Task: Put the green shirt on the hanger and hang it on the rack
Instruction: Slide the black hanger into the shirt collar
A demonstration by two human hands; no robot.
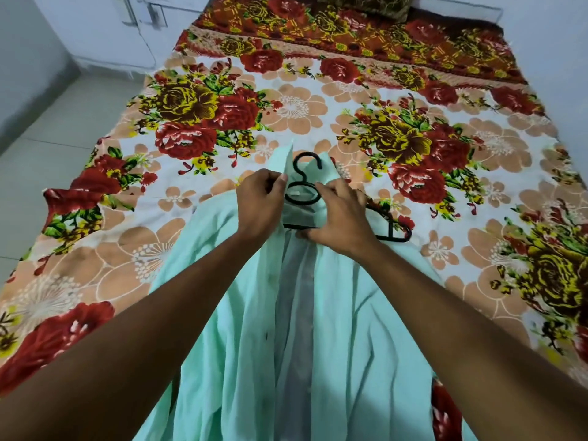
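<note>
The light green shirt lies front-open on the flowered bed, its collar pointing away from me. A black plastic hanger sits inside the neck opening, with its hook sticking out past the collar and its right shoulder end poking out from under the fabric. My left hand pinches the left collar edge beside the hanger's neck. My right hand grips the right collar and front of the shirt over the hanger's bar. No rack is in view.
The bed's floral sheet spreads wide on all sides of the shirt. A dark patterned pillow lies at the far end. Tiled floor and a white wall run along the left.
</note>
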